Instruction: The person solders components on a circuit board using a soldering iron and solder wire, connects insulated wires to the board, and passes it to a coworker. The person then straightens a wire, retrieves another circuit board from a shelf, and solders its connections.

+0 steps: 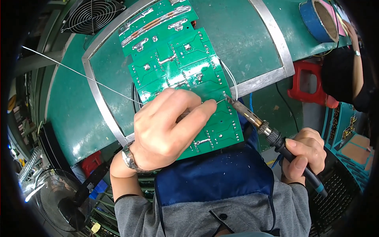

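A large green circuit board (158, 85), solder side up, lies across the bench edge toward my lap. My left hand (164, 126) is over its lower half, thumb and fingertips pinched on a thin solder wire (81, 73). That wire runs in from the far left, passes under the hand and sticks out past the fingertips to the board's right edge. There the tip of a soldering iron (252, 117) meets or nearly meets the wire's end. The iron's black handle is wrapped in my right hand (306, 154), to the right of the board.
A metal-edged frame (272, 31) sits on the green bench (229, 27). White wires (233, 79) loop beside the board. A blue roll (312, 23) stands far right, near a co-worker's arm (357, 71) and a red stool (304, 83). Fans (92, 15) (59, 197) are at left.
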The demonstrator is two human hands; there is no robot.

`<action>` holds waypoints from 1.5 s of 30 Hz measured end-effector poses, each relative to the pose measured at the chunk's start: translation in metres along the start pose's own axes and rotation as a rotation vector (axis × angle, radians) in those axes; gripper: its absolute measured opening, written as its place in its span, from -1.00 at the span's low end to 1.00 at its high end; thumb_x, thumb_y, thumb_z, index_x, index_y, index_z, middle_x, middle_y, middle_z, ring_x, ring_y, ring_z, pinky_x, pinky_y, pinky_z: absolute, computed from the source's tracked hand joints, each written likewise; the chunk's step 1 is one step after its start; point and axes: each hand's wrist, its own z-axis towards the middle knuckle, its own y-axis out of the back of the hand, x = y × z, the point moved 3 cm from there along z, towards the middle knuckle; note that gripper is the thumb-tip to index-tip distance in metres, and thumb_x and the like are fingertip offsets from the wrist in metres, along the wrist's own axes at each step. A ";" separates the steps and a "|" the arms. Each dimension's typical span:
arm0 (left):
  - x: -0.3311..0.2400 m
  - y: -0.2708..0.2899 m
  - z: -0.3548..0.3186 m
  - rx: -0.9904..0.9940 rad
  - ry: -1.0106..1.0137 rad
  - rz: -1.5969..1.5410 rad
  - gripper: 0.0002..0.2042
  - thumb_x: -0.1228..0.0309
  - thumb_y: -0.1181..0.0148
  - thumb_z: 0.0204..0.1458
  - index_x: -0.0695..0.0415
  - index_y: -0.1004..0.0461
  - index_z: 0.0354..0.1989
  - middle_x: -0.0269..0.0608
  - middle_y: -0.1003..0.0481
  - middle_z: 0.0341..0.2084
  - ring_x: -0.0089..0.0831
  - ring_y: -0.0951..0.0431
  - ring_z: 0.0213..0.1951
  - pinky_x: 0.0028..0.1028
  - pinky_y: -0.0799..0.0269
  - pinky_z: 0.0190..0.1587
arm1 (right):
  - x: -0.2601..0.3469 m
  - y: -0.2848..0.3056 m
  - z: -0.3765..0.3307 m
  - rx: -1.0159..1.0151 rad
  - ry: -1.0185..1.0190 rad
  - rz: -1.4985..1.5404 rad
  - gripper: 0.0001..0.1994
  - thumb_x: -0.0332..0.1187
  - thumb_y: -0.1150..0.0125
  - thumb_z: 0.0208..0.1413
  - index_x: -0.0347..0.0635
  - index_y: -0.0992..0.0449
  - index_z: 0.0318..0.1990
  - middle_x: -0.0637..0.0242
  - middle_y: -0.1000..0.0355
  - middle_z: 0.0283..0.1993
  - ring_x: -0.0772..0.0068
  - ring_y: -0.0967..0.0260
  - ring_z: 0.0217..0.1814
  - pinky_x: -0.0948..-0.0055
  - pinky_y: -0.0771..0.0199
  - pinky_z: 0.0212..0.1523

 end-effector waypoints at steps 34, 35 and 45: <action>-0.029 -0.011 -0.017 -0.020 0.112 -0.026 -0.72 0.63 -0.42 -0.25 0.14 -0.63 -0.28 -0.27 -0.40 -0.47 -0.48 -0.45 -0.51 -0.52 -0.38 -0.49 | 0.010 0.008 -0.025 0.024 -0.017 0.002 -0.73 -0.23 -0.13 0.18 -0.29 -0.57 -0.36 0.49 -0.25 -0.75 0.56 -0.17 -0.78 0.57 -0.09 -0.74; -0.030 -0.010 -0.018 -0.019 0.112 -0.027 -0.72 0.63 -0.42 -0.25 0.14 -0.63 -0.28 -0.27 -0.40 -0.47 -0.48 -0.45 -0.51 -0.52 -0.38 -0.49 | 0.010 0.008 -0.026 0.024 0.000 0.008 -0.73 -0.23 -0.12 0.18 -0.30 -0.57 -0.36 0.49 -0.24 -0.75 0.57 -0.17 -0.78 0.57 -0.08 -0.74; -0.037 -0.003 -0.025 0.028 0.061 -0.040 -0.71 0.61 -0.44 -0.29 0.11 -0.64 -0.31 -0.31 -0.41 -0.52 -0.46 -0.46 -0.50 -0.51 -0.37 -0.49 | 0.010 0.024 -0.037 -0.046 0.071 0.072 -0.65 -0.18 -0.07 0.22 -0.33 -0.57 -0.38 0.52 -0.21 -0.75 0.60 -0.12 -0.80 0.57 -0.02 -0.76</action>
